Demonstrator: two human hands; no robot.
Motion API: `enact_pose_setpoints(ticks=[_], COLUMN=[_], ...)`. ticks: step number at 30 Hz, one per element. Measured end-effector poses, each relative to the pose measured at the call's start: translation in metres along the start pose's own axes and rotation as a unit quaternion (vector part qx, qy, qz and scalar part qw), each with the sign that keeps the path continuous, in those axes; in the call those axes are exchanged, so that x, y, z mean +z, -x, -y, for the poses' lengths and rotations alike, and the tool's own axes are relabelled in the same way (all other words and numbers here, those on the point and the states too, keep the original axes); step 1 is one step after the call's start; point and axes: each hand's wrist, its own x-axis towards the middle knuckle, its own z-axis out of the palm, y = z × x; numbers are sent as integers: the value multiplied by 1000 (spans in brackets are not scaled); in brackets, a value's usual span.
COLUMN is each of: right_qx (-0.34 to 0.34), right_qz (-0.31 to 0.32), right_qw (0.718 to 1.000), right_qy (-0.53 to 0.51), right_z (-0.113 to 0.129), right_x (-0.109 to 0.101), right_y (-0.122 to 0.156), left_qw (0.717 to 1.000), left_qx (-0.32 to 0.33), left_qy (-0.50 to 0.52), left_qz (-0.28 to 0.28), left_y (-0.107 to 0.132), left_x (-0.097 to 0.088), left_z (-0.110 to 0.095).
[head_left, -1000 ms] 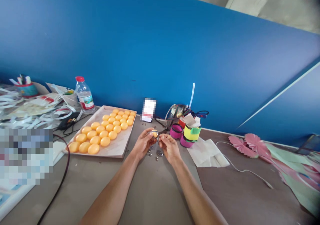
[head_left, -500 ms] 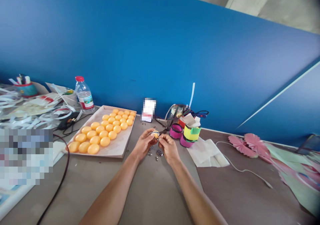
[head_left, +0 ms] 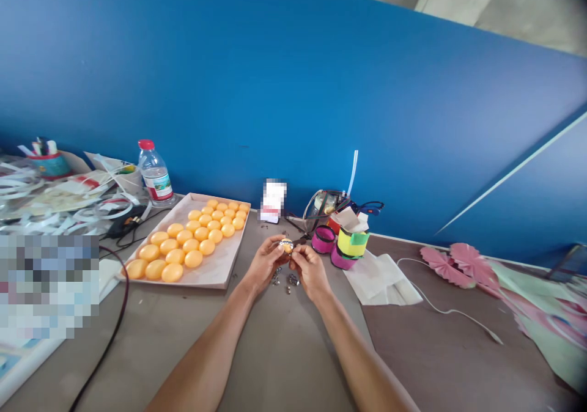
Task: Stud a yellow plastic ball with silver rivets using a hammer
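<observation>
My left hand (head_left: 266,263) is closed on an orange ball (head_left: 287,247) that has a shiny silver band or trim over it. Close by on the right, the fingers of my right hand (head_left: 310,271) are pinched together at the ball's edge. Whatever lies between those fingertips is too small to make out. On the table below the hands are small shiny silver pieces (head_left: 293,280), some partly hidden by my left hand. A shallow white tray (head_left: 220,271) to the left holds rows of plain orange balls (head_left: 193,259).
Beyond the hands, a phone-like screen (head_left: 273,201) leans near the blue partition (head_left: 275,94). Pink and yellow-banded containers (head_left: 323,239) stand to the right, beside white paper (head_left: 383,280) and a white cable (head_left: 449,311). A bottle (head_left: 156,176) is behind the tray; a dark cable (head_left: 117,326) crosses the left.
Both hands stay in nearly the same place around the ball. The ball appears slightly turned, with its silver trim facing differently. The whole view has shifted very little.
</observation>
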Motion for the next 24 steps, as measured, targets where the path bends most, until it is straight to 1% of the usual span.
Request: enact_pose_setpoints(ticks=[6,10,15,20,22,24], right_qx=[23,23,4,-4,2,8], right_qz=[-3,-12,-19,-68,-76,-60], right_qw=[1000,999,997,987,987,991], right_qy=[-7,28,73,144,143,115], right_z=[2,1,-1,1,2,3], right_x=[0,0,-1,2,3,3], right_y=[-1,0,0,2,2,2], left_qw=[1000,999,999,999,999,1000], left_qx=[-3,1,8,8,7,-1], left_qy=[-21,-34,-35,-47,-43,-16], left_qz=[-16,-21,-28,-23,-20,-14], left_y=[1,2,2,1,1,2], left_x=[4,4,3,3,3,3], left_z=[-2,-1,2,5,5,4])
